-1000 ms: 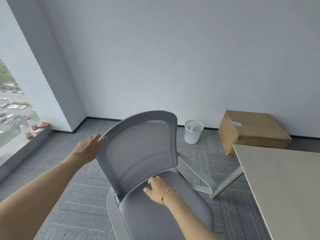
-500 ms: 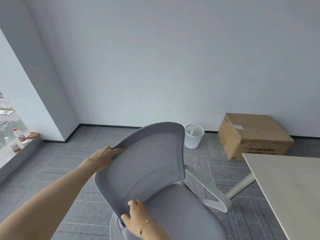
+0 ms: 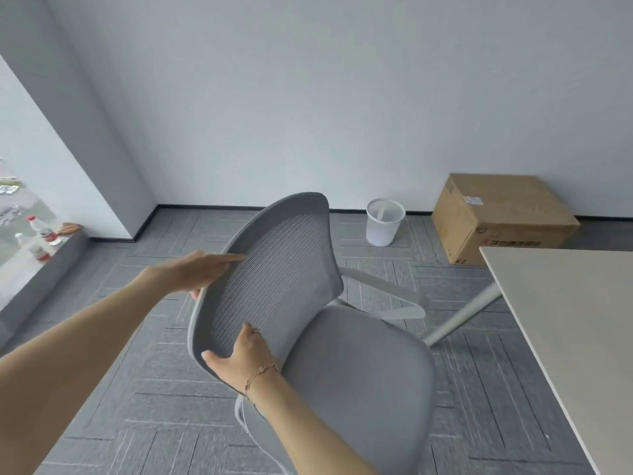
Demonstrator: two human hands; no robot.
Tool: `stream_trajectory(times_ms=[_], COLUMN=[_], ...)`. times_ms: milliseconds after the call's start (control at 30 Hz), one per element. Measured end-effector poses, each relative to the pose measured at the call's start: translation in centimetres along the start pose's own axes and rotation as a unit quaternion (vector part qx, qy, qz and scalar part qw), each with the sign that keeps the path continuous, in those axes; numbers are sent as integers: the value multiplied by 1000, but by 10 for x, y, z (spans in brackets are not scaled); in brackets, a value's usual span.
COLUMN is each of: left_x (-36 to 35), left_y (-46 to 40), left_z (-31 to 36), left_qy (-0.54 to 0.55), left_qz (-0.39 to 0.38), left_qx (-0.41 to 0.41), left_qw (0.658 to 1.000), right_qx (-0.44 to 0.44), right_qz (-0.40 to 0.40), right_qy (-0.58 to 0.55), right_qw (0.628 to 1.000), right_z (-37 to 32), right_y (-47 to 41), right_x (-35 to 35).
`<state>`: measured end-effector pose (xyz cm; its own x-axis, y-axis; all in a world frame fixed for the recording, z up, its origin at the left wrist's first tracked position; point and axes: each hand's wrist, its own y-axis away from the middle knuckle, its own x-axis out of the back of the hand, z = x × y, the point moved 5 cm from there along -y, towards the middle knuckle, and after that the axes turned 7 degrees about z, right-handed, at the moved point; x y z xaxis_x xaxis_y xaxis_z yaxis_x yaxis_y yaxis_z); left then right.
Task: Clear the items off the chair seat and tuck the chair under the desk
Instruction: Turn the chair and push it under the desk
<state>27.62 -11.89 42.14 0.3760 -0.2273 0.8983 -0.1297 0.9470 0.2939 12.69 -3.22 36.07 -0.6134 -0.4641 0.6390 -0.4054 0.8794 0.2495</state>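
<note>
— Two hands on the office chair (image 3: 308,337), is that right?

— Yes. The left hand (image 3: 195,272) is on the upper left edge of the grey mesh backrest (image 3: 274,279), its fingers (image 3: 226,260) stretched along the rim and a thumb tucked behind the frame. The right hand (image 3: 239,358) is lower, clasping the backrest's bottom edge, thumb on the rim and fingers spread against the mesh. A thin gold bracelet (image 3: 260,371) sits on that wrist.

— And the seat?

— The grey seat cushion (image 3: 359,378) shows nothing lying on it. It faces to the right, toward the desk.

— Where is the chair relative to the desk?

— The pale desk (image 3: 575,337) fills the right edge of the view. The chair stands on the grey carpet (image 3: 137,406) to its left, apart from the desktop, not tucked beneath. Its light armrest (image 3: 387,296) points toward the desk's slanted white leg (image 3: 462,317) and comes close to it.

— Anything else around?

— A white wastebasket (image 3: 383,226) stands by the far wall, with a cardboard box (image 3: 496,217) on the floor to its right, just behind the desk corner. On the window ledge (image 3: 30,279) at far left are two plastic bottles (image 3: 41,231) with red labels.
</note>
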Motion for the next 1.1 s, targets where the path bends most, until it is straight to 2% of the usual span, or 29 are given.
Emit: stream_trajectory(times_ms=[200,267,367,500,667,833,1100], left_x=[12,13,7,0,-2,-3,-13], left_y=[8,-5,-21,-35,-49,-49,-39], left_z=[5,7,9,6,15,22,30], left_qy=[-34,12,72,53,16,11,14], left_qz=[99,112,99,75,54,69,62], left_qx=[-51,-31,12,20,10,3,8], left_qw=[993,993,992,996,998,998,998], right_qx=[11,3,-30,-70,-115,-114,-109], right_qz=[-7,-3,-2,17,2,-27,-26], right_qy=[-3,-4,0,-5,-18,-9,8], right_qw=[1000,1000,1000,997,993,993,994], right_z=[-25,-30,-32,-30,-22,-21,-9], right_y=[26,32,36,35,27,33,50], right_x=[-22,-30,-40,-44,-45,-43,-39])
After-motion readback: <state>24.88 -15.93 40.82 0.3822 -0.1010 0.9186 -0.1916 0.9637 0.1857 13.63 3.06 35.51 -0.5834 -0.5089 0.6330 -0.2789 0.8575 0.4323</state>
